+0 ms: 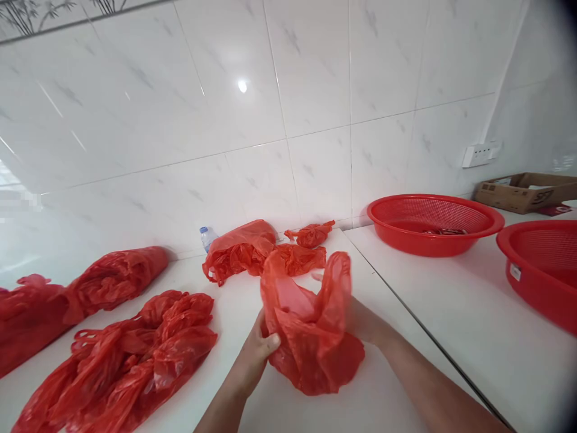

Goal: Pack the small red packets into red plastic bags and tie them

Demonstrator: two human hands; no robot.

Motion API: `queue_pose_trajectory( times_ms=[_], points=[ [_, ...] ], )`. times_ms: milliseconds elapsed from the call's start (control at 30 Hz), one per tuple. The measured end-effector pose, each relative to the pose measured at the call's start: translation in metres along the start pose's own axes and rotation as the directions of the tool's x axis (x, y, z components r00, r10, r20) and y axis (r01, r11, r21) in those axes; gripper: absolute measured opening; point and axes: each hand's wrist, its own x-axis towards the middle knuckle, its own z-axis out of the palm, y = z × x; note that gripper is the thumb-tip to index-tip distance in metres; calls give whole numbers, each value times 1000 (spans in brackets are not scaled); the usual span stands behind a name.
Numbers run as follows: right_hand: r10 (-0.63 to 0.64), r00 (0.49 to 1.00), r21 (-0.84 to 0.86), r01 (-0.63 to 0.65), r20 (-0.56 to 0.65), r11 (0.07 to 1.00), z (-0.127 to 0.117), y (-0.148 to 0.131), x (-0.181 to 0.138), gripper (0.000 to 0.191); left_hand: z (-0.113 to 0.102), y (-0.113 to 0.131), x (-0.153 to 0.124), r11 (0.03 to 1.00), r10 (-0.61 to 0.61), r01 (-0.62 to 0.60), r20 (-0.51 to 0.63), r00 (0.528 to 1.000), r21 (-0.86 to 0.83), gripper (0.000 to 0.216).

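Observation:
In the middle of the head view a red plastic bag (311, 343) is held up over the white table, its two handle loops standing upward. My left hand (261, 346) grips the bag's left side, thumb in front and fingers behind the plastic. On the other side, my right hand (356, 316) is mostly covered by the bag; a fingertip shows near the opening, and I cannot tell how its fingers are set. Whatever the bag contains, if anything, is hidden by the plastic.
A pile of red bags (148, 361) lies at left, with a rolled red bundle (121, 276) behind. Along the wall are more red bags (247, 246) and a blue-capped bottle (206, 239). Right of a table seam (406, 300) stand a red basket (433, 245), another basket (536, 294) and a cardboard box (514, 197).

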Motion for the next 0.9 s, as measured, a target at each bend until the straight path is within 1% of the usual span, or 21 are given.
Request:
queue_pose_trajectory(
  times_ms=[67, 100, 133, 167, 233, 300, 367, 467, 500, 567, 633, 700, 800, 867, 900],
  points=[
    [42, 999, -16, -43, -13, 999, 11, 6, 4, 36, 4, 4, 9, 994, -105, 107, 79, 991, -14, 57],
    [61, 998, -10, -61, -29, 998, 12, 8, 5, 31, 5, 4, 15, 988, -147, 150, 84, 986, -23, 50],
    [69, 995, 36, -66, -78, 997, 11, 9, 7, 27, 4, 4, 20, 984, -171, 174, 58, 984, -43, 42],
    [69, 988, 113, -53, -139, 992, 7, 10, 9, 24, 2, 3, 26, 981, -177, 177, 4, 984, -78, 36],
    [64, 970, 296, 8, -233, 955, -3, 11, 12, 25, -1, 1, 38, 977, -154, 129, -143, 978, -169, 27],
    [66, 967, 420, 46, -247, 906, -14, 11, 18, 24, -4, 0, 48, 966, -140, 77, -248, 959, -248, 24],
    [95, 965, 505, 44, -246, 862, -20, 13, 25, 21, -3, -1, 57, 949, -160, 73, -271, 949, -305, 23],
    [182, 935, 644, 62, -305, 762, -22, 15, 39, 9, -1, -8, 68, 919, -208, 112, -223, 953, -377, 21],
    [208, 929, 672, 56, -307, 738, -21, 16, 45, 8, -1, -12, 71, 908, -219, 124, -202, 955, -400, 21],
    [251, 933, 680, -10, -256, 733, -17, 19, 55, 19, -3, -21, 77, 890, -232, 132, -183, 955, -437, 19],
    [291, 940, 655, -110, -176, 748, -11, 22, 63, 33, -7, -30, 81, 879, -237, 123, -197, 951, -461, 17],
    [330, 936, 637, -180, -124, 750, -3, 27, 70, 40, -14, -36, 84, 874, -237, 106, -226, 945, -474, 15],
    [374, 924, 627, -241, -86, 741, 7, 37, 76, 40, -25, -37, 85, 866, -238, 79, -268, 934, -494, 13],
    [389, 919, 611, -269, -70, 745, 13, 44, 79, 37, -31, -36, 84, 865, -202, 49, -256, 945, -500, 19],
    [386, 920, 596, -274, -66, 755, 14, 47, 79, 34, -33, -36, 84, 868, -176, 42, -227, 958, -494, 25]
  ],
)
